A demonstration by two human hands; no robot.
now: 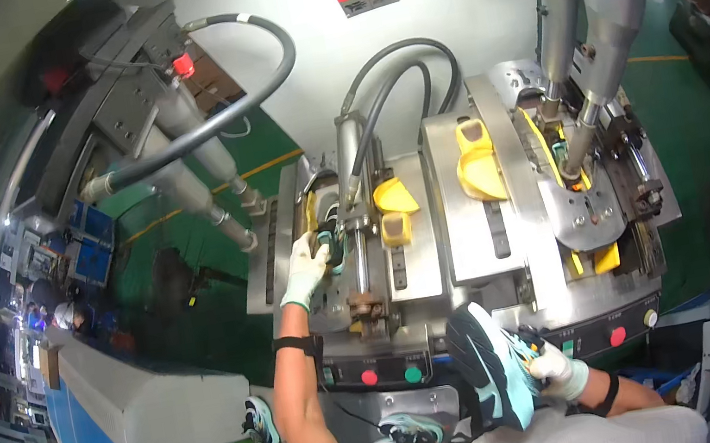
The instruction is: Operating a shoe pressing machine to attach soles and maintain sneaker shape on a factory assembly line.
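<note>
My left hand [305, 272], in a white glove, reaches into the left station of a metal pressing machine [481, 243]. Its fingers are closed round part of a dark and teal sneaker [332, 242] there, much of it hidden by the hand and a cylinder. At the front edge, close to my body, my right hand [557, 371], also gloved, grips a light blue and black sneaker [492, 367] by its upper near the laces. That sneaker is tilted, its dark sole facing left. In the right station another sneaker [562, 155] sits beneath metal press rods, mostly covered.
Yellow pads [480, 174] rest on the steel top between both stations. Black hoses [283, 69] arch overhead. Push buttons [370, 377] line the front panel. Several sneakers [410, 437] are grouped below it, with one more sneaker [260, 422] beside a grey-white surface at left.
</note>
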